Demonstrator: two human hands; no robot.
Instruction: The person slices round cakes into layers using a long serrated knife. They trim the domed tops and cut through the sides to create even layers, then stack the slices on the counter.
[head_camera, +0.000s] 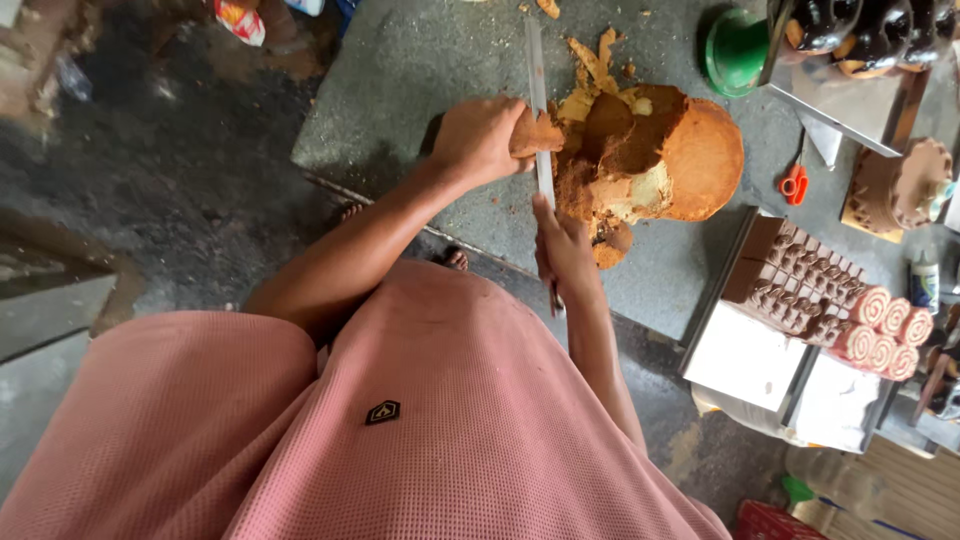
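Two hands work on a grey stone slab (420, 70): the left hand (480, 138) grips a clay lump (645, 155) near its front edge, the right hand (563, 250) is closed around a long blade (538, 90); the slab's left half lies open.

A clay workshop, floor-level and rough.

You're standing over a grey slab (420, 70) with a big lump of orange clay (660, 155) in its middle and clay scraps (590, 60) scattered just past the lump. Right of the slab, a tray (745, 355) carries a block of brown moulded pieces (800, 285) ending in rolled spirals (885, 330). Past the tray sit a scalloped clay form (900, 185) and orange scissors (793, 183); dark glazed pots (870, 25) stand at the slab's far right corner. Left of the slab, the ground (150, 170) is bare, dark and stained.
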